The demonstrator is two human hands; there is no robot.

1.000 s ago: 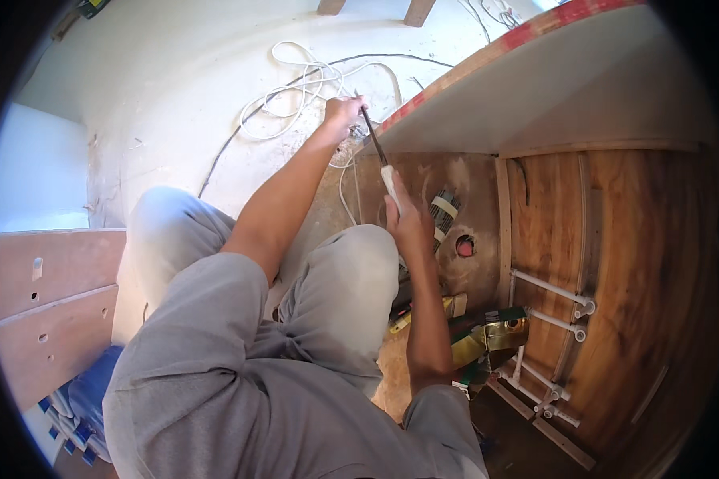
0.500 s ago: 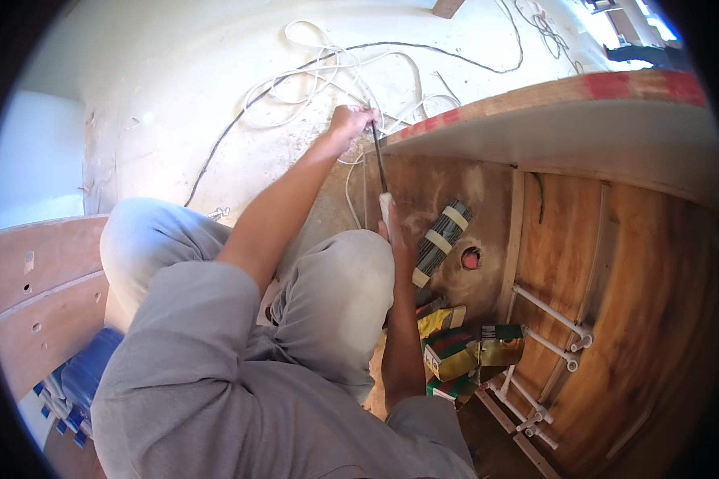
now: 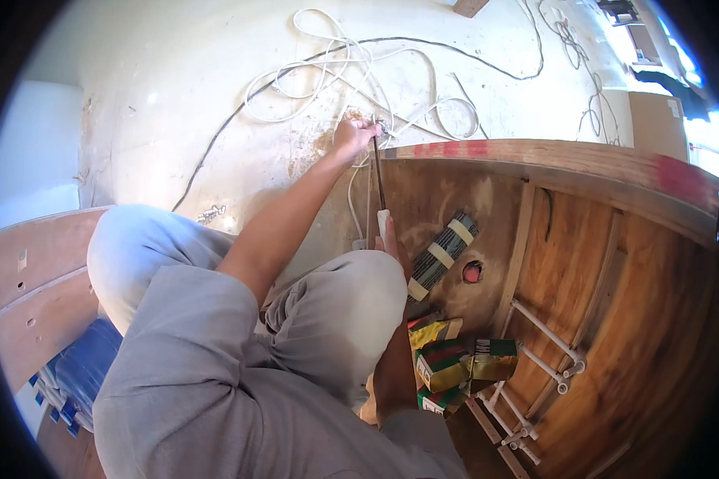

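Note:
A long screwdriver with a thin dark shaft [image 3: 379,177] and a white handle [image 3: 383,221] stretches between my hands. My right hand [image 3: 397,243], partly hidden behind my knee, is closed round the handle. At the far end of the shaft, my left hand [image 3: 355,139] is closed in a pinch by the tip. Whether its fingers grip the shaft or a small part beside it cannot be made out. This tip lies at the corner of a wooden panel edge [image 3: 455,149], among loops of white cable [image 3: 311,94].
A black cable [image 3: 240,116] crosses the pale surface ahead. On the right are a taped dark bundle [image 3: 446,254], a round hole with something pink [image 3: 472,271], green and yellow boxes [image 3: 443,363] and white pipes [image 3: 545,327]. A blue container [image 3: 89,358] sits at left.
The view has shifted, bringing more of the panel's top edge and a brown box at right into sight. Both hands keep their closed hold around the screwdriver's two ends.

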